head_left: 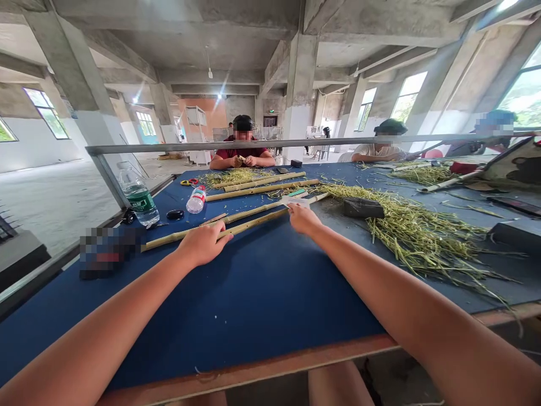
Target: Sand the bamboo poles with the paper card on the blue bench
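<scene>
Two long bamboo poles (224, 223) lie side by side across the blue table top (236, 316). My left hand (204, 243) is closed around the nearer pole, towards its lower end. My right hand (303, 219) is at the far end of the poles, with its fingertips pinching a pale flat strip (295, 201) against the bamboo. The strip's material is hard to tell. Just right of that hand sits a black block (363, 207), at the edge of a heap of green-yellow plant stems (418, 239).
Farther bamboo poles (262, 186) lie among stem scraps. Left of them stand a water bottle (137, 194), a smaller bottle (196, 199), scissors (189, 182) and a black roll (174, 214). A blurred object (107, 251) sits at the left. Co-workers (243, 149) sit across the table behind a metal rail (270, 144).
</scene>
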`<action>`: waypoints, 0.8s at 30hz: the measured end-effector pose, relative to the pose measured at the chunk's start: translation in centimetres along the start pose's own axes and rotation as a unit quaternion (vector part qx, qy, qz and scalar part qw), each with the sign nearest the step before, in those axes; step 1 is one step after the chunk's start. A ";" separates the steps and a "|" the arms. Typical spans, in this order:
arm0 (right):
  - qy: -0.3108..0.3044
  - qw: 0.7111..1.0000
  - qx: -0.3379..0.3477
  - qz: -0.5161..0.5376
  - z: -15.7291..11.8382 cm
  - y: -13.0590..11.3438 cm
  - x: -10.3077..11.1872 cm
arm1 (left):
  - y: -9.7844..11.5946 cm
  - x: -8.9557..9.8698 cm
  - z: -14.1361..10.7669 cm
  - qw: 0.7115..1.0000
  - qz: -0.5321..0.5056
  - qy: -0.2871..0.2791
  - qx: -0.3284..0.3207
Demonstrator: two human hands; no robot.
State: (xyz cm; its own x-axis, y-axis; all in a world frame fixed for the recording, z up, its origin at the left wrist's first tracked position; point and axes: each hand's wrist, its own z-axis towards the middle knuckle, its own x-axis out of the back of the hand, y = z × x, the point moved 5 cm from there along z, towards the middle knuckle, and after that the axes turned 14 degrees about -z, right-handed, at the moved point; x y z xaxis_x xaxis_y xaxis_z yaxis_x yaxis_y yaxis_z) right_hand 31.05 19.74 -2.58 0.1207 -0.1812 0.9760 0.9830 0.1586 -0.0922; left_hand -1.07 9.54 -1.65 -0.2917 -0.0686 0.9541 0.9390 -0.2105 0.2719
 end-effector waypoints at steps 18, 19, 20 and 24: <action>0.006 1.000 -0.011 0.005 0.1 0.3 0.1 | 0.0 0.3 -0.1 0.998 0.050 -0.024 0.031; 0.011 1.000 0.022 0.013 -0.3 -0.9 -0.2 | 0.0 0.3 -0.1 0.998 0.049 -0.023 0.027; 0.022 0.997 0.070 0.025 -0.8 -2.6 -0.5 | 0.0 0.3 -0.1 0.998 0.050 -0.023 0.023; 0.052 0.948 0.305 0.076 -3.5 -9.3 -1.8 | -1.1 0.9 0.1 0.998 0.059 -0.037 0.011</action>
State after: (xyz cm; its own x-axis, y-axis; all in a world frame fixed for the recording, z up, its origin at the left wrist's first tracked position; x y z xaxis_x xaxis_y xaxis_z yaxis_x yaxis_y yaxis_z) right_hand 22.14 15.22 -4.21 0.2987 -0.1999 0.9332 0.6942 0.7165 -0.0687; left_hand -2.34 9.76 -1.10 -0.1656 -0.0194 0.9860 0.9699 -0.1842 0.1593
